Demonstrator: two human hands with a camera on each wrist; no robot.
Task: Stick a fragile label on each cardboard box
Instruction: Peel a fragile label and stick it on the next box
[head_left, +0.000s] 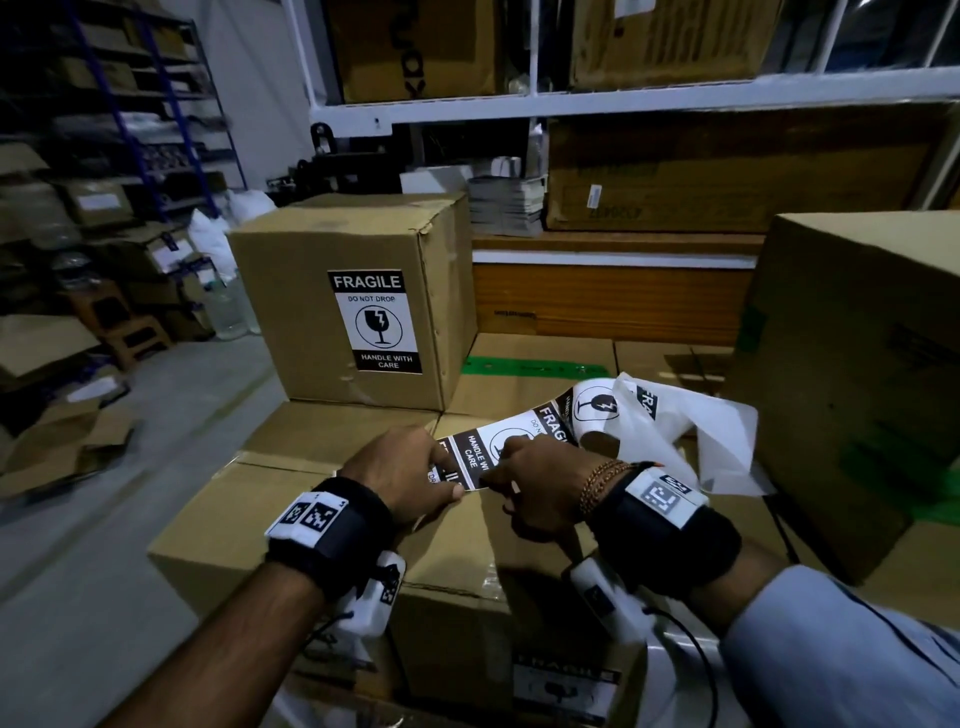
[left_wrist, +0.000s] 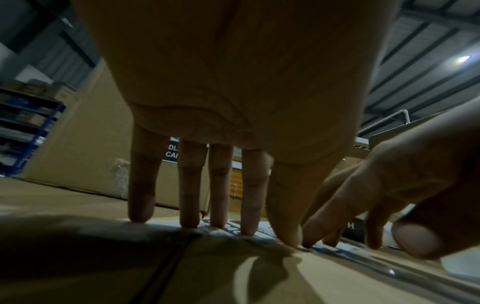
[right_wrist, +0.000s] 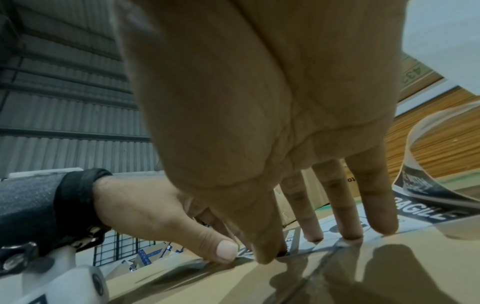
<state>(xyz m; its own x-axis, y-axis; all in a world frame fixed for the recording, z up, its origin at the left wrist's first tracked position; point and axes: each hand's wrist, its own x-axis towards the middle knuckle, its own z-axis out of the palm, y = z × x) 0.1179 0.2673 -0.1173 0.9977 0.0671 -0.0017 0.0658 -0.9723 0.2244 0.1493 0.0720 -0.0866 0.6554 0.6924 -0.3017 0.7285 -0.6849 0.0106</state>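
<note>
A strip of black-and-white fragile labels (head_left: 550, 418) lies across the top of the cardboard box (head_left: 311, 525) in front of me. My left hand (head_left: 415, 467) presses the strip's near end with straight fingers (left_wrist: 249, 205) and its thumb tip sits at the strip's edge. Just to its right, my right hand (head_left: 540, 488) also has straight fingers (right_wrist: 335, 195) on the strip (right_wrist: 426, 216), thumb at the near edge. Bare backing paper (head_left: 722, 436) curls up behind. The box behind (head_left: 291, 312) carries a label (head_left: 374, 322). Another label (head_left: 566, 686) shows on a box front below my hands.
A tall cardboard box (head_left: 857, 364) stands close on the right. White shelving (head_left: 623, 98) with more boxes fills the back. Flattened cardboard (head_left: 62, 452) lies on the grey floor at left, with blue racks (head_left: 156, 104) beyond.
</note>
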